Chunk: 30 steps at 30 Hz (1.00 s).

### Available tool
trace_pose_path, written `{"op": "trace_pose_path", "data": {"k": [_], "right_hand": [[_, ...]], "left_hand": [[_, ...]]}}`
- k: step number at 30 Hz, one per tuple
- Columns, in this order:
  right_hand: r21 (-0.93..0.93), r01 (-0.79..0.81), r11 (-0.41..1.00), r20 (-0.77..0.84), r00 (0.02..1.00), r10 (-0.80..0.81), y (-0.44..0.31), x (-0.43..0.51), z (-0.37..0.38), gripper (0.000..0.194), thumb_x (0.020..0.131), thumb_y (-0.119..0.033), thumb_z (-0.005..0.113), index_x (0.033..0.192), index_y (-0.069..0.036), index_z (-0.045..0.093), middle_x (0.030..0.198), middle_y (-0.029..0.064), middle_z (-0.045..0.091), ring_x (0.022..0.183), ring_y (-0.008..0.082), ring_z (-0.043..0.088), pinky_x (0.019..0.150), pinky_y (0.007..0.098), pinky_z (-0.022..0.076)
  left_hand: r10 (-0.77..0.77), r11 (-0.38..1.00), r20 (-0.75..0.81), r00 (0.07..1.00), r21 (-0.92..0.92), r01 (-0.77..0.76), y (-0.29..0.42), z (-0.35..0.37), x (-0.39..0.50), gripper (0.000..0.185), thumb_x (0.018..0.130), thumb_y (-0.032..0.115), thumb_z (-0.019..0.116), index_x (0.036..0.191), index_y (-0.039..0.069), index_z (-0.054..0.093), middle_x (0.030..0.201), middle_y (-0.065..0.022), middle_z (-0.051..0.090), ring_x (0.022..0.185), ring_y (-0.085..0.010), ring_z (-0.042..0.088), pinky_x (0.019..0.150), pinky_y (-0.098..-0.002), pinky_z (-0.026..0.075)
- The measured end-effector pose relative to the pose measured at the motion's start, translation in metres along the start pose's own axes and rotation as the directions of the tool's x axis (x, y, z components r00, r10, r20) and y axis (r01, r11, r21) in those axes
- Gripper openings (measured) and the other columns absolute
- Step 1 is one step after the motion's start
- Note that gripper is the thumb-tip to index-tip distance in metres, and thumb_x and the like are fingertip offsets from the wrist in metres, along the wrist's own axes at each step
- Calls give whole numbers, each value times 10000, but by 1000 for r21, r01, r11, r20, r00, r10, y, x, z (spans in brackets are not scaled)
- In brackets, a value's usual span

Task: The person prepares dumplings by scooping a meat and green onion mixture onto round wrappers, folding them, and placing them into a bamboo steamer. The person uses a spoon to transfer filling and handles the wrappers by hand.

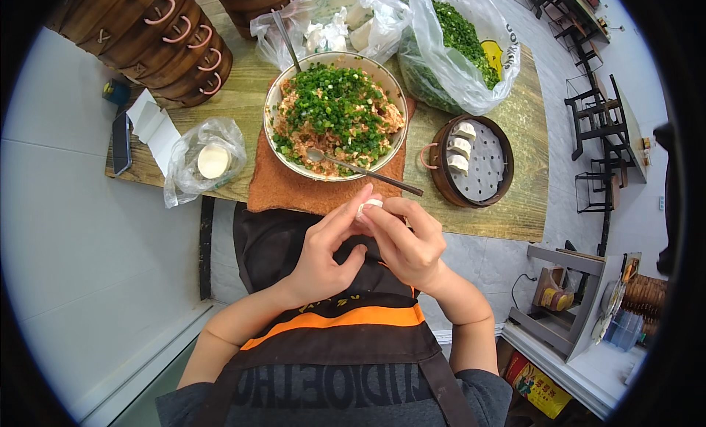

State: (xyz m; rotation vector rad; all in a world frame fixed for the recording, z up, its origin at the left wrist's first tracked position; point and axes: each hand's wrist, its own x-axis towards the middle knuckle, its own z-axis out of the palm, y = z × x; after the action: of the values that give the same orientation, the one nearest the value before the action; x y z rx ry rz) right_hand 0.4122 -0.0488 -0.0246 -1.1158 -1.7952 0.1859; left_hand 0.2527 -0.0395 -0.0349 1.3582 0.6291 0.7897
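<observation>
Between my left hand [331, 248] and my right hand [408, 242] I hold a small white dumpling [369, 206], its edge pinched by my fingers and partly hidden by them. Just beyond is a large bowl [268, 126] of minced filling [317, 126] topped with chopped green onion. One metal spoon [358, 170] lies across its near rim, handle towards my right hand; another spoon's handle [287, 41] leans over the far left rim. To the right, a round bamboo steamer [441, 181] with a perforated liner [485, 168] holds three dumplings [459, 146] along its left side.
Stacked bamboo steamers [149, 46] stand far left, near a phone [121, 143] and folded paper [153, 126]. A plastic bag holds round dough wrappers [214, 161]. Beyond the bowl are a bag with white contents [331, 33] and an open bag of chopped greens [458, 52]. A brown cloth [325, 198] lies beneath the bowl.
</observation>
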Motion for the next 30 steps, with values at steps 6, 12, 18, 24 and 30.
{"op": "trace_pose_path", "data": {"k": [6, 12, 18, 24, 30], "right_hand": [[36, 47, 998, 75, 996, -50, 5, -6, -4, 301, 662, 35, 681, 954, 74, 620, 841, 130, 574, 701, 265, 595, 597, 334, 504], [-31, 74, 997, 100, 992, -70, 8, -16, 0, 261, 666, 25, 653, 917, 80, 608, 826, 137, 547, 705, 284, 575, 619, 355, 492], [-43, 8, 999, 149, 989, -1, 12, -27, 11, 209, 672, 6, 674, 864, 45, 599, 802, 121, 530, 686, 275, 556, 597, 352, 473], [171, -171, 970, 161, 976, 144, 16, -33, -4, 331, 670, -74, 760, 965, -5, 627, 856, 98, 574, 744, 265, 584, 634, 347, 485], [-13, 13, 1000, 200, 980, -10, 28, -39, -18, 292, 684, -23, 699, 966, 12, 631, 857, 99, 569, 698, 236, 557, 576, 334, 425]], "left_hand": [[-89, 960, 45, 995, -263, 98, 2, 5, 3, 840, 685, -207, 434, 1462, -31, 169, 1483, -171, 285, 1318, -238, 384, 1081, -374, 347], [-248, 664, 171, 954, -687, 295, 2, 3, 8, 813, 716, 58, 483, 1454, -60, 163, 1493, -159, 275, 1358, -254, 323, 1127, -396, 248], [-369, 407, 236, 899, -828, 385, -10, 2, 10, 733, 832, 291, 398, 1441, -69, 205, 1457, -146, 330, 1324, -236, 358, 1121, -377, 228], [-383, 216, 309, 871, -886, 410, -17, -4, 8, 623, 874, 319, 369, 1352, -75, 305, 1370, -201, 394, 1293, -282, 376, 1119, -411, 254], [-409, 192, 237, 881, -922, 337, -20, 5, 13, 607, 870, 293, 389, 1330, -95, 313, 1355, -197, 405, 1280, -274, 381, 1127, -395, 249]]}}
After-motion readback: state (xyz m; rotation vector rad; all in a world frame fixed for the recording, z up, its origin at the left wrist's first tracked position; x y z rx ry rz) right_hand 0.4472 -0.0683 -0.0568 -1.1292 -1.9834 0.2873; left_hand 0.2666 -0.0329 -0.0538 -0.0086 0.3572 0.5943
